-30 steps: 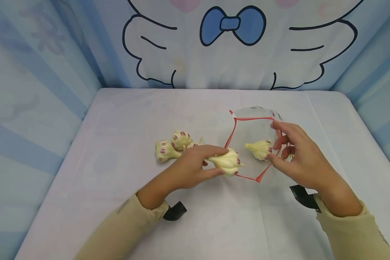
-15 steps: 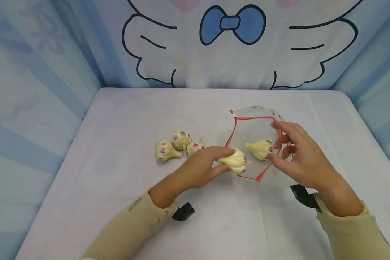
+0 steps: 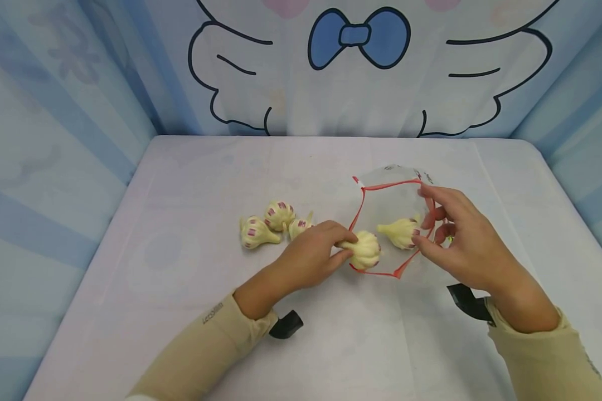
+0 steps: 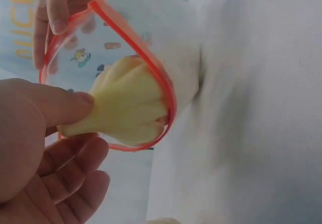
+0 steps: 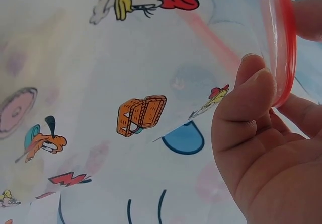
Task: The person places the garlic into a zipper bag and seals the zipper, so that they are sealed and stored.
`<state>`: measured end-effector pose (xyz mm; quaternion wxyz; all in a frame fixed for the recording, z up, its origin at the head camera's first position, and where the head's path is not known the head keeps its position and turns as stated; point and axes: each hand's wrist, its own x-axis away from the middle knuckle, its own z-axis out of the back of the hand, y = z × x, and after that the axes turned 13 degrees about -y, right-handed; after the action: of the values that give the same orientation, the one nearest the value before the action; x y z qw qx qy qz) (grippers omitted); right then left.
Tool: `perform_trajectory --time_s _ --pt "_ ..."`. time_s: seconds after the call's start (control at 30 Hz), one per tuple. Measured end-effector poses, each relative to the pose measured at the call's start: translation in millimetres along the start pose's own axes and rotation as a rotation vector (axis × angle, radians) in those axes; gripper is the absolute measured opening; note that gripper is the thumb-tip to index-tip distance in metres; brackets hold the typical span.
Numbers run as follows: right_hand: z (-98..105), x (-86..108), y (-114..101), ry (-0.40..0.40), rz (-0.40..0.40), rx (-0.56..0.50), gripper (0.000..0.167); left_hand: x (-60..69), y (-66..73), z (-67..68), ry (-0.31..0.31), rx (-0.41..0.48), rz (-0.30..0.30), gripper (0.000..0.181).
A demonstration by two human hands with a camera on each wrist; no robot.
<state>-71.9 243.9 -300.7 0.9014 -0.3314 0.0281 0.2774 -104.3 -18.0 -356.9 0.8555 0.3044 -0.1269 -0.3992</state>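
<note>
A clear plastic bag (image 5: 100,58) with a red rim and cartoon prints lies on its side, its mouth spread toward the left. My right hand (image 3: 464,239) pinches the red rim (image 5: 286,43) at the far side of the opening. A pale yellow garlic bulb (image 3: 365,250) with purple marks is at the mouth; my left hand (image 3: 311,255) pinches its stem between thumb and fingers. In the left wrist view, the bulb's round end is inside the red rim (image 4: 168,85). Another garlic bulb (image 3: 400,232) shows through the bag beside the right fingertips.
Several garlic bulbs lie in a group left of the bag, among them one bulb (image 3: 255,233) at the left and one (image 3: 279,215) behind it. A white cloth covers the table (image 3: 195,312). Printed curtains (image 3: 291,83) stand at the back and sides.
My left hand has moved right with the garlic bulb to the bag's mouth, and its grip now sits on the stem. The rim's upper left part has dipped slightly. The right hand stays in place.
</note>
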Motion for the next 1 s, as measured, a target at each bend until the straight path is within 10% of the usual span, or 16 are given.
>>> perform_trajectory --time_s 0.4,1.0 --pt "-2.5 -2.1 -1.8 -0.006 0.025 0.003 0.076 -1.7 2.1 -6.5 0.110 -0.011 0.002 0.015" --pt "-3.3 -4.5 -3.5 -0.012 0.028 0.023 0.075 -3.7 5.3 -11.3 -0.004 0.024 -0.023 0.014"
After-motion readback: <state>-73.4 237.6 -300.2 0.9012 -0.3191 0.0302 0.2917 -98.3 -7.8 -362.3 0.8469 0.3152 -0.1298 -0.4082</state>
